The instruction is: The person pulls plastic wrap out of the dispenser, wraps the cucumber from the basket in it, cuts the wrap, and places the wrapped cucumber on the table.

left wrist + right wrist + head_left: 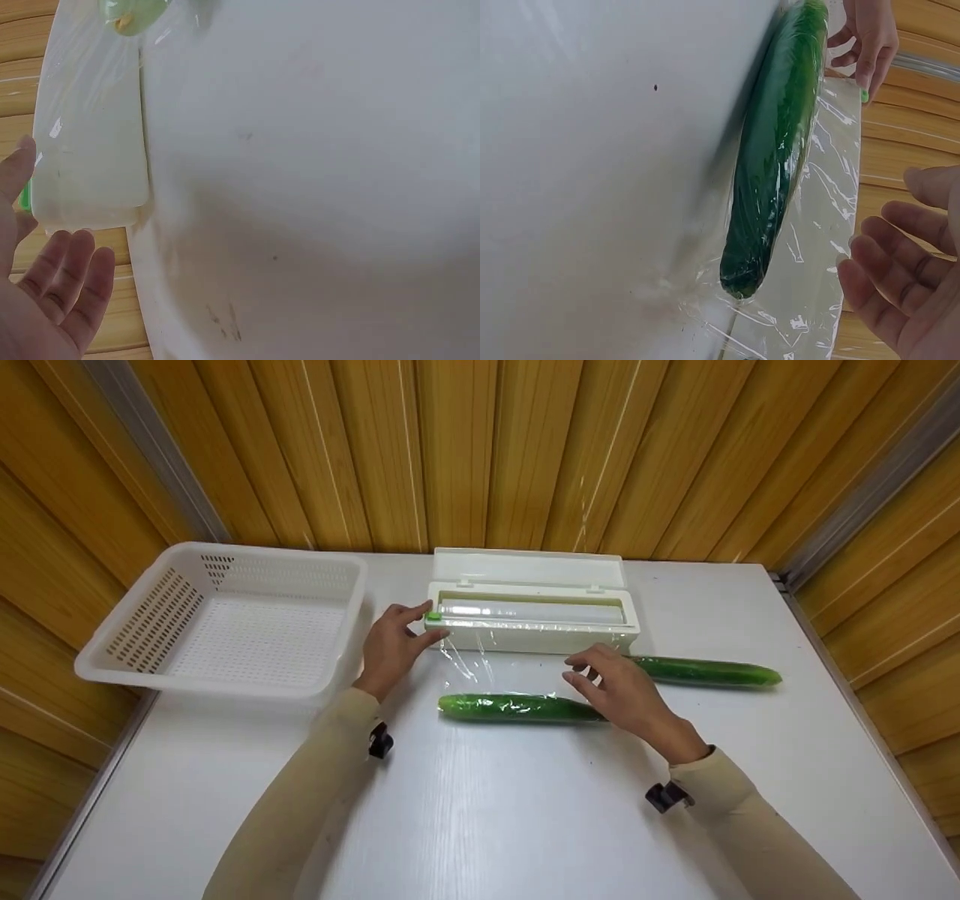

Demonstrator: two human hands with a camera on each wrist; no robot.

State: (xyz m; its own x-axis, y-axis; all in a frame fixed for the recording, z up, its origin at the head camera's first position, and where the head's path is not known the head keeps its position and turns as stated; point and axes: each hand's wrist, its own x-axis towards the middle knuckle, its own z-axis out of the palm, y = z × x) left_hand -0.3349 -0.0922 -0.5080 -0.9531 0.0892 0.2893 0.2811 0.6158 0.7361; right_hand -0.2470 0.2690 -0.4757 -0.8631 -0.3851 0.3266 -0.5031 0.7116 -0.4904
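My left hand is at the left end of a cling film dispenser, thumb and index finger about its small green slider. The other fingers are apart, as the left wrist view shows. Clear cling film stretches from the dispenser down over a cucumber lying in front. My right hand hovers above the cucumber's right end with bent, loose fingers and nothing visible between them. In the right wrist view, film clings round the cucumber, and the right hand's fingers are spread.
A second cucumber, which looks wrapped in film, lies right of the dispenser. The dispenser's lid stands raised at the back, a film roll inside. A white perforated basket sits at the left. Wood-look panels border the white table.
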